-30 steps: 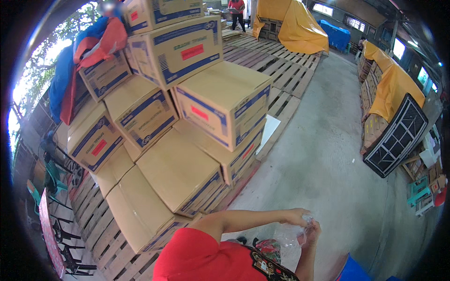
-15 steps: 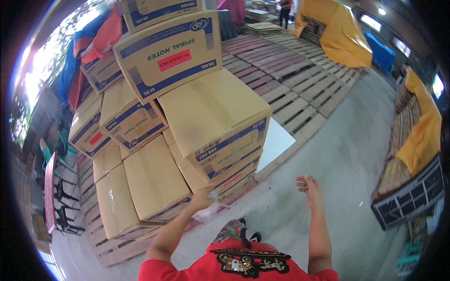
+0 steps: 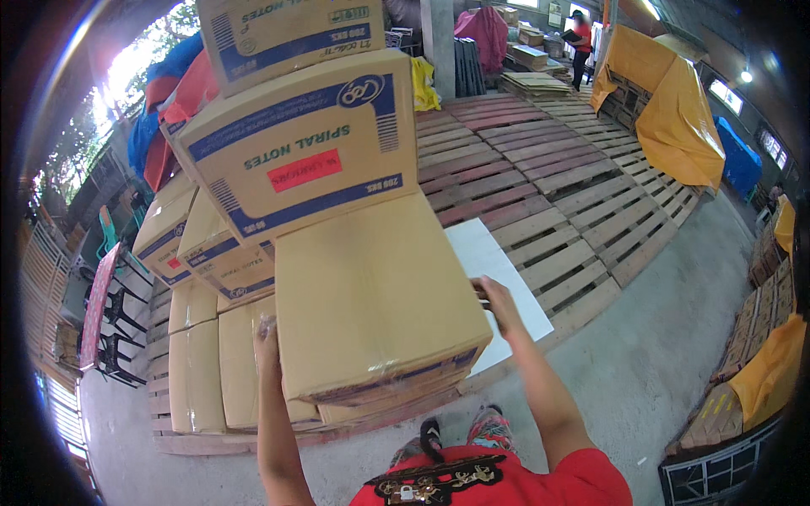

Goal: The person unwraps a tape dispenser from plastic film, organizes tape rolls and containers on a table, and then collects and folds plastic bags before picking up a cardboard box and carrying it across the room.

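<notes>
A large brown cardboard box (image 3: 371,291) rests on other boxes right in front of me, its taped top facing up. My left hand (image 3: 267,337) is against the box's left side, fingers closed along it; a small clear, shiny scrap, perhaps plastic, shows at the fingertips. On the opposite side my right hand (image 3: 499,305) grips near the right edge with bent fingers. Directly behind stands another printed box (image 3: 304,143) with a red label (image 3: 304,171), and one more box (image 3: 291,38) sits on top of that. The undersides of my fingers are partly hidden.
Lower boxes (image 3: 194,363) stand at the left on wooden pallets. A white sheet (image 3: 515,282) lies right of the stack. Slatted pallets (image 3: 548,185) spread beyond, with concrete floor (image 3: 624,363) to the right. Orange tarps (image 3: 675,126) cover stacks; a person (image 3: 580,46) stands far back.
Both hands have come to the sides of the front box, the left from its near corner, the right from open air. My view has shifted closer to the stack.
</notes>
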### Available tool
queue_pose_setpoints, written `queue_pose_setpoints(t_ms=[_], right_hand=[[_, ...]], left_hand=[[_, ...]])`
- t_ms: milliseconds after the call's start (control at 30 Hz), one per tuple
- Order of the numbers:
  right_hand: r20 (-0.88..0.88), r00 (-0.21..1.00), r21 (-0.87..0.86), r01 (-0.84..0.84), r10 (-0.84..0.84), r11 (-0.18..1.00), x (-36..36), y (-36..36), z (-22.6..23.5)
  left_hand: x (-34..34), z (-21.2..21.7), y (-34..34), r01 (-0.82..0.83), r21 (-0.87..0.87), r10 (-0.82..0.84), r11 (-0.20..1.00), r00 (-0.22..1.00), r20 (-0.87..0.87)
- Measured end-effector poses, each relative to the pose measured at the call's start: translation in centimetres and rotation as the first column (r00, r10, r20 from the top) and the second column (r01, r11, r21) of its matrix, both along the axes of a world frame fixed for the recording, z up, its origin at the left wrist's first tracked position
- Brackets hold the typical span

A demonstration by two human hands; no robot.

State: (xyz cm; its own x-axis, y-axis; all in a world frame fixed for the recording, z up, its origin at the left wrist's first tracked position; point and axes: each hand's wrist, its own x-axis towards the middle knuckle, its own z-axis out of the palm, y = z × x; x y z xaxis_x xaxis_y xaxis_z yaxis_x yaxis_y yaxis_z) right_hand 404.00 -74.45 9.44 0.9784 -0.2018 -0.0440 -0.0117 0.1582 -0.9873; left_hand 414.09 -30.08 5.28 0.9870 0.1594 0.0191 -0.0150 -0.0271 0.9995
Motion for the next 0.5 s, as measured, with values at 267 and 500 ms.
queue_pose_setpoints(t_ms=[267,500], right_hand=[[0.228,0.963,-0.077,-0.13,0.144,0.989,17.2,-2.0,-0.7],[0.229,0.971,-0.158,-0.036,0.072,0.987,29.5,-0.4,-3.5]], left_hand=[[-6.0,1.8,-3.8,-0.099,-0.189,0.095,0.977,0.995,-0.031],[-13.6,1.8,-5.1,-0.412,-0.443,0.437,0.797,0.898,-0.049]])
